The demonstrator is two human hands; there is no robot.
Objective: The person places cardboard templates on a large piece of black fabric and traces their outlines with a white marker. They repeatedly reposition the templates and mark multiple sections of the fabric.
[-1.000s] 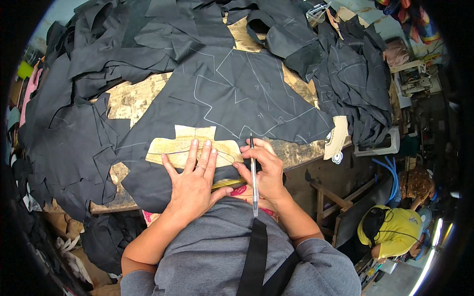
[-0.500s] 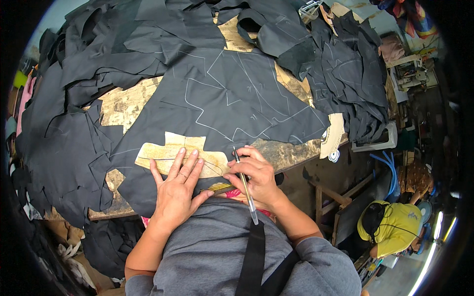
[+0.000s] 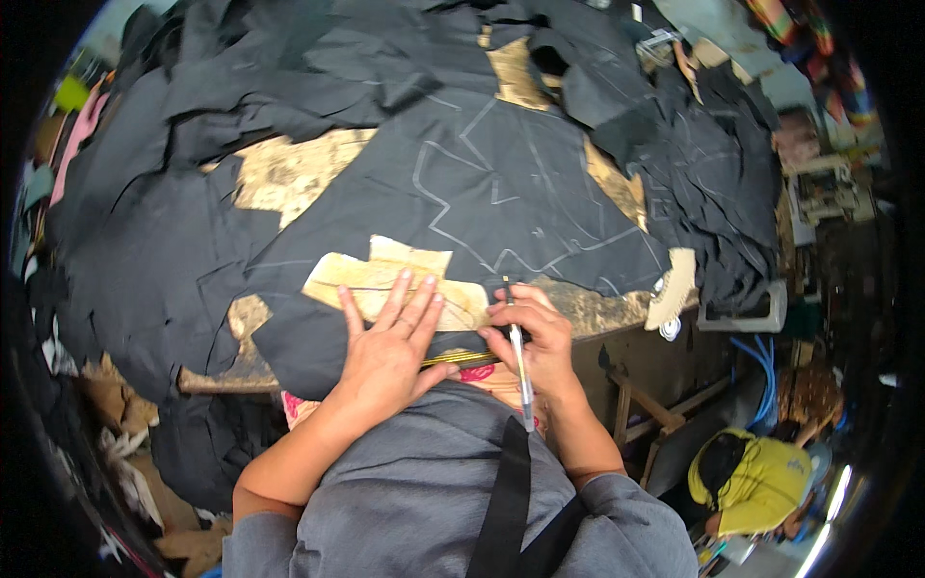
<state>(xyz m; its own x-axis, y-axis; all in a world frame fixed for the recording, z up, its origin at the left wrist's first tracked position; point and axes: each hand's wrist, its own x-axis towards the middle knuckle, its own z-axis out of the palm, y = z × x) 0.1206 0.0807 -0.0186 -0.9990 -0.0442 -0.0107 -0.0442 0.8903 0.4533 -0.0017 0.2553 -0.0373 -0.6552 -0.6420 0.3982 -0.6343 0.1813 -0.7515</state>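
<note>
A tan pattern template (image 3: 410, 254) with a squared tab lies on a sheet of black material (image 3: 385, 193), close to the table's near edge. My left hand (image 3: 390, 361) rests flat on it with the fingers spread. At the template's right end, my right hand (image 3: 541, 332) holds a slim pen (image 3: 521, 371) with a clear barrel, its thin tip pointing away from me. Pale outlines, angular and curved, are drawn on the black sheet beyond the template. Some yellow-striped edging (image 3: 458, 357) shows just below the template, partly covered by my left thumb.
Heaps of black pieces (image 3: 145, 279) cover the left and far parts of the worn wooden table (image 3: 299, 173). More are piled at the right (image 3: 718, 183), beside a cream scalloped piece (image 3: 672, 289). A person in a yellow top (image 3: 766, 482) is at the lower right, near blue tubing (image 3: 759, 380).
The whole view has shifted, so the table and both hands appear further right. My left hand stays flat on the template, and my right hand keeps its hold on the pen.
</note>
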